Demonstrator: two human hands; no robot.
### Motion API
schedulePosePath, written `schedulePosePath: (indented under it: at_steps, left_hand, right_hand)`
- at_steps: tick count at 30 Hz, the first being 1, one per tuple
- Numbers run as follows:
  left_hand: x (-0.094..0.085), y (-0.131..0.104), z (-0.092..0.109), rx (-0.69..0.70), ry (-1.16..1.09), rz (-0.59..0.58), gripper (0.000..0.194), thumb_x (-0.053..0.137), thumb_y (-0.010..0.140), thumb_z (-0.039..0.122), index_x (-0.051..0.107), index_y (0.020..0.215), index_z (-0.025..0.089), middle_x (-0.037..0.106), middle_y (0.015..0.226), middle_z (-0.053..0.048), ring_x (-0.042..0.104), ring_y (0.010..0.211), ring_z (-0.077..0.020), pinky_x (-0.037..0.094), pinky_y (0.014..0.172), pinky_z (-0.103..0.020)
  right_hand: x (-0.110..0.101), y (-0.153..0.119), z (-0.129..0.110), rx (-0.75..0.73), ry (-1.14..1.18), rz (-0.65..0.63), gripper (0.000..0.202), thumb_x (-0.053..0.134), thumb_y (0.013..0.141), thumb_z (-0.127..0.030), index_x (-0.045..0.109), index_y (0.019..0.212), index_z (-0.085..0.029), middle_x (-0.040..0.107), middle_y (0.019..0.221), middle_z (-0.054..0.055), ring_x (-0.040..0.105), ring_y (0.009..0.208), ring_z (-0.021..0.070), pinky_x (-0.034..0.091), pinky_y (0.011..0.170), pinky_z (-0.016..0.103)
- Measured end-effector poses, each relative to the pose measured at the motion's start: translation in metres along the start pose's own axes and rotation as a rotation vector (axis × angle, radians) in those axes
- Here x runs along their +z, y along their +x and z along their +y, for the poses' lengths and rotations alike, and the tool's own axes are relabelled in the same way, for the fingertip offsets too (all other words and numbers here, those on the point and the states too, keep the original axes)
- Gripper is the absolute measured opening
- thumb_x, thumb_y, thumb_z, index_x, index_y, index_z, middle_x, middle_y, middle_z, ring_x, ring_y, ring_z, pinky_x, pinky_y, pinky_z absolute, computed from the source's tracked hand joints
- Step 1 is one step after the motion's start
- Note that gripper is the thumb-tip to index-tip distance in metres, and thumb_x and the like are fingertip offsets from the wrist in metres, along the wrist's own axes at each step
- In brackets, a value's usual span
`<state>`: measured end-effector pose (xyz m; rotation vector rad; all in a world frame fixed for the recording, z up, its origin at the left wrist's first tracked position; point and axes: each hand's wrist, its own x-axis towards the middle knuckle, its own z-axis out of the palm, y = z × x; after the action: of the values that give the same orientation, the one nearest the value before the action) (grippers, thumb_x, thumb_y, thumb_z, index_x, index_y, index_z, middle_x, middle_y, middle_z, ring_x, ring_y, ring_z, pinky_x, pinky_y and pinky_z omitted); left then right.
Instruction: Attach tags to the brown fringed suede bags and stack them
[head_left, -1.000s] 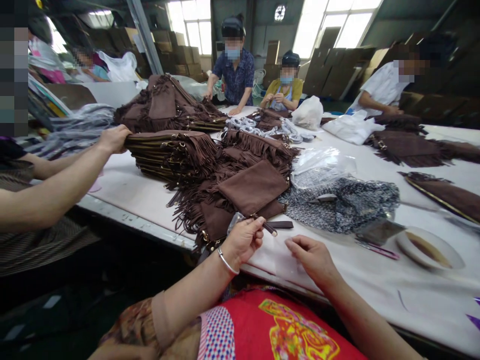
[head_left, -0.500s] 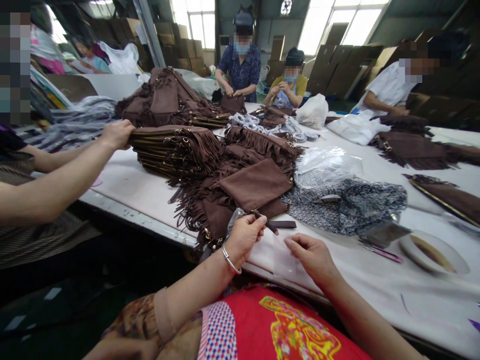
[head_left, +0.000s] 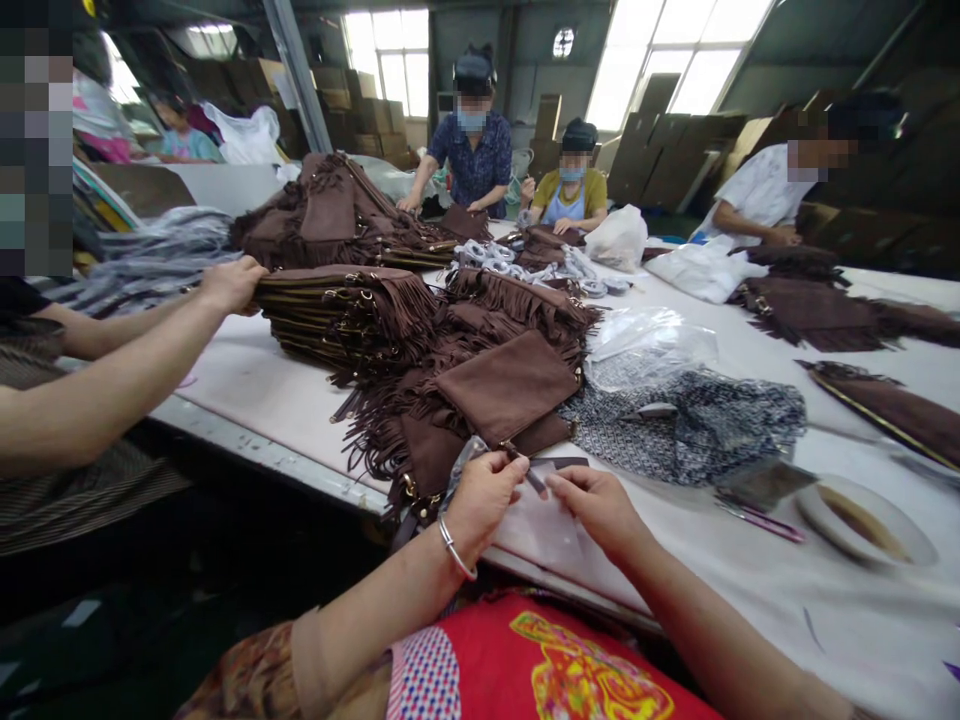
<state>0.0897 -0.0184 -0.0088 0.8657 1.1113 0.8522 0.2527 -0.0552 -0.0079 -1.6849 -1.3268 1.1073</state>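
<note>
My left hand, with a silver bangle at the wrist, pinches a narrow brown strap near the table's front edge. Close on its right, my right hand has thumb and index finger together beside the strap's end; whatever lies between them is too small to make out. Just beyond my hands a flat brown pouch rests on a heap of fringed brown bags. A piece of clear plastic shows behind my left hand.
A co-worker's hand rests on stacked brown bags at left. To the right are speckled cloth, clear plastic bags, a tape roll and purple-handled snips. Several people work across the white table.
My right hand has moved left to the strap's end, closing the gap to my left hand. Across the table, two people's hands have shifted. The view has tilted slightly.
</note>
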Motion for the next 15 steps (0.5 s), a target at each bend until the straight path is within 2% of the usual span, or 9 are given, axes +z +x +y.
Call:
schedulePosePath:
  at_steps: [4,8,12,15]
  left_hand:
    - [-0.002,-0.012,-0.001,-0.115,-0.156,-0.035,0.022,0.062,0.081,0.034,0.064,0.093,0.015,0.068,0.09,-0.008,0.064,0.075,-0.0145,0.049,0.07,-0.026]
    - [-0.006,-0.023,-0.005,-0.169,-0.229,-0.097,0.021,0.058,0.082,0.025,0.065,0.098,0.013,0.069,0.095,-0.012,0.066,0.078,-0.0162,0.052,0.073,-0.029]
    - [-0.008,-0.027,-0.01,-0.17,-0.218,-0.017,0.013,0.061,0.08,0.025,0.06,0.087,0.014,0.069,0.084,-0.01,0.066,0.069,-0.0169,0.053,0.066,-0.03]
    - [-0.008,-0.029,-0.011,-0.157,-0.215,0.05,0.014,0.062,0.079,0.028,0.056,0.08,0.016,0.067,0.075,-0.007,0.066,0.063,-0.0168,0.053,0.061,-0.03]
  right_hand:
    - [0.012,0.015,-0.008,0.065,0.07,-0.039,0.031,0.064,0.072,-0.045,0.069,0.065,-0.015,0.056,0.051,-0.001,0.043,0.049,0.0116,0.031,0.05,0.025]
    - [0.02,0.026,-0.013,0.085,0.114,-0.054,0.032,0.065,0.068,-0.046,0.071,0.068,-0.014,0.064,0.06,0.002,0.049,0.055,0.014,0.035,0.054,0.026]
    - [0.023,0.026,-0.015,0.044,0.163,-0.11,0.034,0.066,0.07,-0.047,0.071,0.072,-0.013,0.066,0.064,0.003,0.051,0.059,0.0145,0.037,0.057,0.026]
    - [0.025,0.022,-0.016,0.032,0.204,-0.131,0.035,0.067,0.071,-0.048,0.071,0.071,-0.013,0.066,0.064,0.003,0.052,0.06,0.0147,0.038,0.057,0.026]
